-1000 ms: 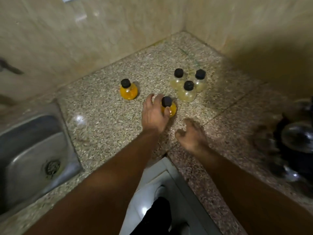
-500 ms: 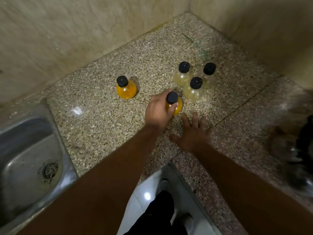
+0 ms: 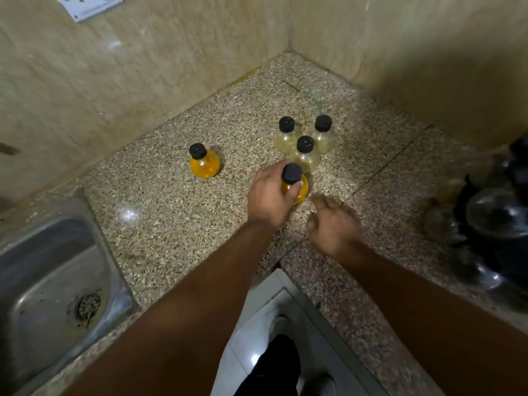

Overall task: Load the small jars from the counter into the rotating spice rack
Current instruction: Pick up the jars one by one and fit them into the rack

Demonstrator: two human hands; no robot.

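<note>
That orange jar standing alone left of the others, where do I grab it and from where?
Grip the lone orange jar round its belly, below the black cap, from above on your side. It stands upright with bare counter around it, so fingers fit either flank; the narrow neck should stop slipping. The left hand holds the other orange jar; the right hand is free.

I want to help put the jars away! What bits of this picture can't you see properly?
All in the head view:
- Dark rack: blurred and cut off by the right edge, so free slots can't be counted.
- Orange jar: the left hand covers its side. Lifted or standing on the counter, unclear.
- Right hand: motion-blurred. Touching the counter or not, unclear.
- Wall plate: cut off by the top edge.
</note>
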